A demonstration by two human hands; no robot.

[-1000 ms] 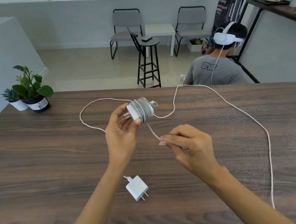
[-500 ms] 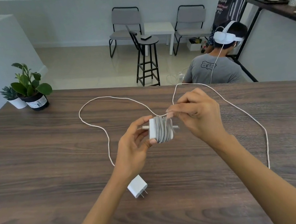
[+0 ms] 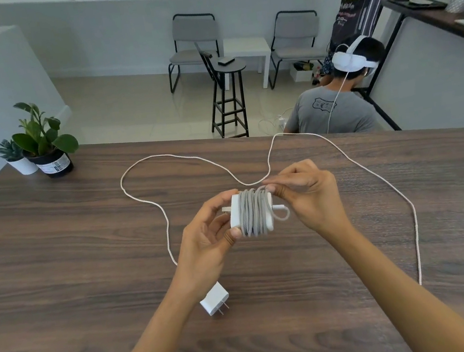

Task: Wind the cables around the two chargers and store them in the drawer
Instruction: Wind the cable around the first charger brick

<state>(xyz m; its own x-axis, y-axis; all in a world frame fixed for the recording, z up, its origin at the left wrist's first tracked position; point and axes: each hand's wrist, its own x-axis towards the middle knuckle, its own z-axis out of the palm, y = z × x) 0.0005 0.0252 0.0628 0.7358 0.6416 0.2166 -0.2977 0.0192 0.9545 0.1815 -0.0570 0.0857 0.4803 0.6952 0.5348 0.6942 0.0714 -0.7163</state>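
1. Dark wood desk (image 3: 58, 257); a second charger (image 3: 214, 300) lies near my left forearm, its cable (image 3: 145, 202) loose across the desk.
2. My left hand (image 3: 206, 238) grips the wound charger (image 3: 252, 213) above the desk.
3. My right hand (image 3: 305, 192) pinches the cable end at its top.
4. I'd tuck that end under a turn, keeping tension so nothing unwinds.

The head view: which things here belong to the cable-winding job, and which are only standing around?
Belonging to the job:
- wrapped charger, held by left hand and right hand
- second charger on the table
- loose white cable

Only standing around:
- two potted plants
- stool
- two chairs
- seated person wearing a headset
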